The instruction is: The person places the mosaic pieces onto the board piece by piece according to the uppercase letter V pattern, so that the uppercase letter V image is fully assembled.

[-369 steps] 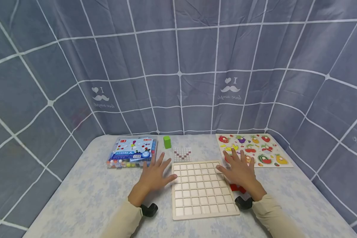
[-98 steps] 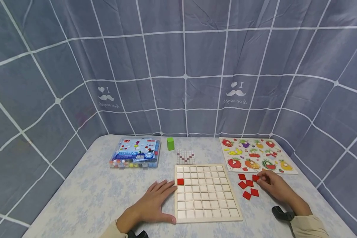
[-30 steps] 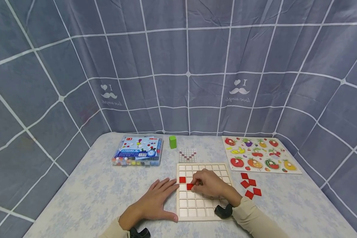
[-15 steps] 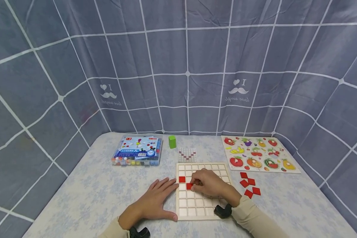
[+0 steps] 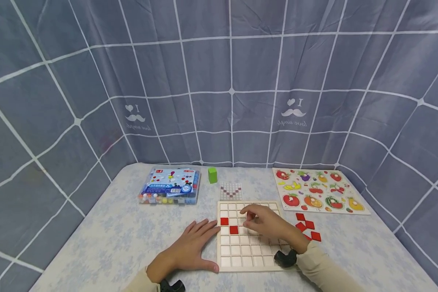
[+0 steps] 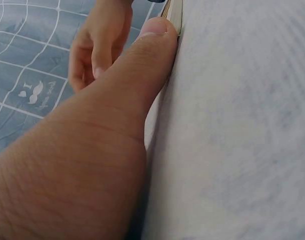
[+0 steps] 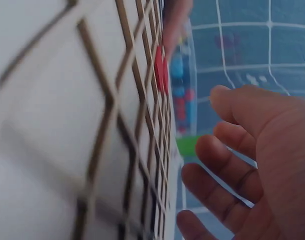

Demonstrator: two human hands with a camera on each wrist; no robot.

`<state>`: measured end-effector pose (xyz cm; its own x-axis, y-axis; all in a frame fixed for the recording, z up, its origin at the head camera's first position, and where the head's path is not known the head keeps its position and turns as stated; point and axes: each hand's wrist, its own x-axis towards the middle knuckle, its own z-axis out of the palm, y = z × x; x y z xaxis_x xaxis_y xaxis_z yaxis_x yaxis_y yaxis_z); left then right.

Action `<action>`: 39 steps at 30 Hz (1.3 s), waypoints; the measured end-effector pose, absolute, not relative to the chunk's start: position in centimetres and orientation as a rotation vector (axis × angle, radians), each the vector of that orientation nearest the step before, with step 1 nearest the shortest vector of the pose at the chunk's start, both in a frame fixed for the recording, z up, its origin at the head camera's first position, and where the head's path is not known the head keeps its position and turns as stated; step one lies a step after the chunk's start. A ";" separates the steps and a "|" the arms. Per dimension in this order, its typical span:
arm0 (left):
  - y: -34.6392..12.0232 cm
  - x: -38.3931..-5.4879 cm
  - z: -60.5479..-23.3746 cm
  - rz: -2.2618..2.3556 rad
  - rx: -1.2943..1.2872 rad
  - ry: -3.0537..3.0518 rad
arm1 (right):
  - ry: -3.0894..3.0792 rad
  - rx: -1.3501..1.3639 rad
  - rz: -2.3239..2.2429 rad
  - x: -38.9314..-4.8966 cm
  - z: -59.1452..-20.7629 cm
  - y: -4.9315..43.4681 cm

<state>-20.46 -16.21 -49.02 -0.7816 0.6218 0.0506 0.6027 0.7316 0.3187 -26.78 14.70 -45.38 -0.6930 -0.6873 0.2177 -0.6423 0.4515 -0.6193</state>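
A wooden grid board lies on the table with two red square tiles set in its cells. One tile sits at the left edge, and the second tile is one column right and one row nearer. My left hand lies flat with spread fingers, fingertips and thumb at the board's left edge. Above the board hovers my right hand, fingers loosely bent and nothing between them; the right wrist view shows its fingertips apart from the grid. Several loose red tiles lie right of the board, partly behind the right wrist.
Behind the board lies a small pattern card with a V of dark squares. A green block stands beyond it. A plastic box of coloured beads is at back left, a fruit puzzle board at back right.
My right hand carried a red tile from the loose group onto the board, let go of it, and has lifted slightly to the right. The left hand stays at the board's edge.
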 end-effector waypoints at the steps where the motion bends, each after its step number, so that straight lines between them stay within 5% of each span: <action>1: -16.3 -20.5 -48.9 0.501 1.018 2.869 | 2.637 -1.207 -1.080 -26.9 -45.3 15.3; 20: -16.1 -20.5 -49.0 0.518 1.009 2.818 | 2.842 -0.468 -0.961 -23.0 -45.7 31.2; 39: -16.3 -20.4 -48.9 0.518 1.037 2.859 | 2.977 -0.483 -0.832 -22.7 -47.0 31.9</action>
